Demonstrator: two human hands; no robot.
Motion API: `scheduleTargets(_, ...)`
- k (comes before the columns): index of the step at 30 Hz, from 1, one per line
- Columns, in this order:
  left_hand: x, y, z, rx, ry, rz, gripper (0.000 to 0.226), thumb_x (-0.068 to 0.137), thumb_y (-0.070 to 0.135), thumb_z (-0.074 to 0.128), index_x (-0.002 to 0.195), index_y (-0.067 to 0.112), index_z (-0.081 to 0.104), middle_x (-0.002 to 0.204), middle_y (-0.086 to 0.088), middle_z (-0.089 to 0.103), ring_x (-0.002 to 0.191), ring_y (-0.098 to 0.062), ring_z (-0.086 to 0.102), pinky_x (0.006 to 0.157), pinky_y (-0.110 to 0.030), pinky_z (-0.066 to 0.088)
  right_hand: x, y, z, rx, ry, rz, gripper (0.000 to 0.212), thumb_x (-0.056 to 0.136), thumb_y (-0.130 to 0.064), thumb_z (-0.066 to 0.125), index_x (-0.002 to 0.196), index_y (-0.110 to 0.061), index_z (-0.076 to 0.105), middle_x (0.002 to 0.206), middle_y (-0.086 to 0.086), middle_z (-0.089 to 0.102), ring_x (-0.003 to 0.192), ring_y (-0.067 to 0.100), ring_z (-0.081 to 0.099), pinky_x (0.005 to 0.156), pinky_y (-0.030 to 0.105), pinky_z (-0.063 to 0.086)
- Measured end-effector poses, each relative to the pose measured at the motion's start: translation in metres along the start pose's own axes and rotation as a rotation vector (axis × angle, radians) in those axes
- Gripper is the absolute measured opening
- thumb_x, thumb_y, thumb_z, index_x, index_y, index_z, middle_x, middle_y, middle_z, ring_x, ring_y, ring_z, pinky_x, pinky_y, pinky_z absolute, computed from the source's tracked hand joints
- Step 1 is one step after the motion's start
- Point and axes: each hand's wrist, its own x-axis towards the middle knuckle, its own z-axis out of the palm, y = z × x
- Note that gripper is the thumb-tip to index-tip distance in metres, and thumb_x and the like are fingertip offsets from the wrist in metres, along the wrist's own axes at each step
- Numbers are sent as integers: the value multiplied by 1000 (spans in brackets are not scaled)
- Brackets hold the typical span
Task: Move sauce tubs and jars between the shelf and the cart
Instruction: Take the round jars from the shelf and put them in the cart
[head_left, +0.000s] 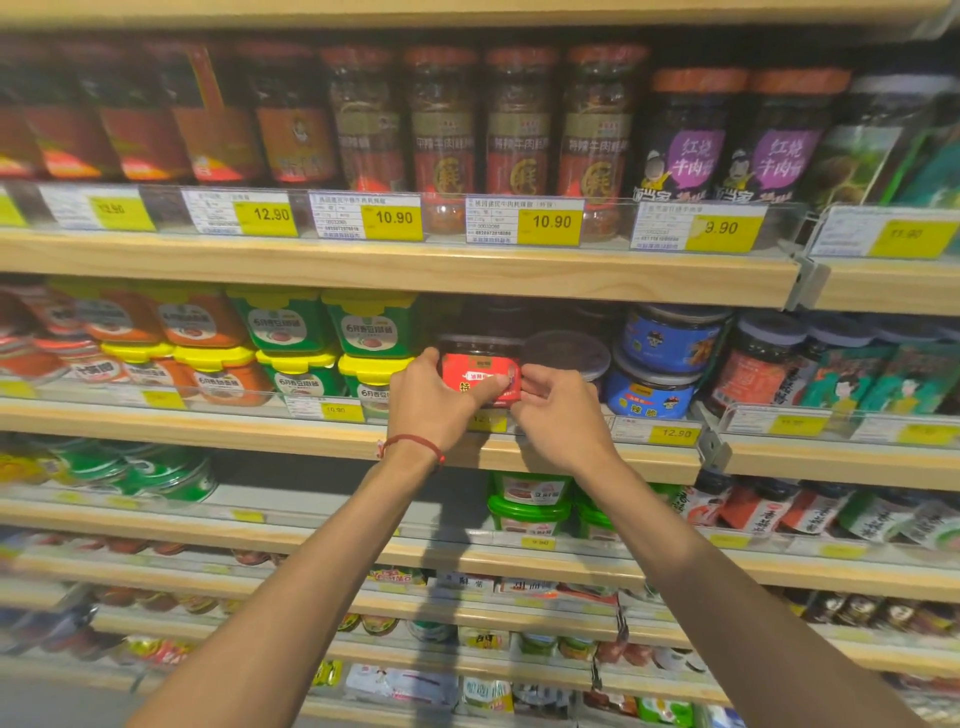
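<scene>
A small jar with a red label and a dark lid (480, 366) stands at the front of the middle shelf (311, 421). My left hand (434, 400) wraps its left side, thumb across the label. From the right, my right hand (558, 410) pinches the jar's lower right edge with its fingertips. Right beside it sits another jar with a dark lid (566, 353), its label hidden behind my right hand. No cart is in view.
Green and yellow-lidded tubs (363, 332) stack to the left of the jar, blue-labelled jars (665, 358) to the right. Tall jars (519, 124) fill the shelf above. A clear rail with yellow price tags (672, 433) runs along each shelf front. Lower shelves hold more tubs and packets.
</scene>
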Motion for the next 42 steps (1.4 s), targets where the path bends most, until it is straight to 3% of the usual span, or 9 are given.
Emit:
scheduleTargets(3, 1, 2, -1, 91, 17, 27, 61, 63, 71, 82, 84, 17, 63, 77, 1, 69, 73, -18, 67, 71, -41, 59, 2, -1, 2, -96, -3, 18, 38, 80, -17, 61, 115, -16, 76, 108, -4, 80, 103, 12, 73, 99, 37, 57)
scheduleTargets(8, 1, 6, -5, 241, -16, 54, 61, 67, 73, 77, 87, 18, 60, 80, 0, 66, 77, -20, 63, 68, -33, 53, 10, 2, 1, -134, 13, 31, 15, 88, -10, 61, 92, -13, 75, 89, 2, 79, 93, 24, 73, 87, 40, 59)
scheduleTargets(13, 6, 6, -10, 215, -133, 51, 50, 77, 54, 82, 97, 18, 54, 91, -2, 66, 84, -19, 62, 71, -29, 49, 17, 2, 3, -191, 23, 22, 15, 91, -10, 62, 98, -13, 76, 95, 2, 78, 96, 22, 72, 91, 40, 59)
scheduleTargets(18, 4, 4, -11, 174, -57, 55, 49, 70, 54, 87, 91, 19, 59, 82, 3, 63, 75, -14, 59, 66, -25, 46, 14, 2, 8, -256, 4, 11, 20, 89, -8, 62, 103, -17, 73, 100, 2, 77, 99, 22, 70, 90, 36, 58)
scheduleTargets(23, 4, -5, -11, 222, 36, 93, 47, 69, 54, 88, 83, 15, 65, 84, -3, 75, 70, -15, 61, 54, -18, 38, 15, 2, 13, -272, -1, -24, 26, 90, -10, 65, 113, -16, 73, 109, 4, 76, 107, 24, 70, 98, 42, 58)
scheduleTargets(27, 4, -8, -7, 205, 64, 94, 51, 69, 53, 88, 94, 13, 70, 91, -4, 77, 79, -18, 70, 64, -26, 50, 17, 3, 16, -323, 1, -25, 28, 90, -16, 66, 117, -17, 71, 112, 5, 74, 111, 27, 67, 99, 46, 57)
scheduleTargets(32, 2, -8, 0, 150, 83, 71, 50, 71, 50, 88, 98, 13, 68, 93, -2, 77, 80, -15, 68, 62, -16, 41, 21, 4, 13, -372, -24, -41, 31, 89, -15, 65, 120, -15, 69, 114, 8, 74, 112, 29, 67, 97, 46, 58)
scheduleTargets(37, 0, -14, 8, 104, 94, 86, 49, 68, 43, 92, 101, 14, 69, 96, -3, 78, 86, -17, 73, 80, -35, 60, 17, 8, 13, -427, -72, -70, 23, 85, -11, 61, 107, -13, 67, 107, 9, 73, 104, 33, 67, 92, 47, 57)
scheduleTargets(42, -7, -22, 10, 14, 103, 94, 39, 74, 34, 89, 103, 17, 70, 96, 0, 79, 88, -13, 74, 82, -40, 61, 12, 11, 8, -427, -82, -129, 11, 90, -15, 61, 100, -13, 63, 97, 5, 69, 99, 32, 64, 86, 44, 54)
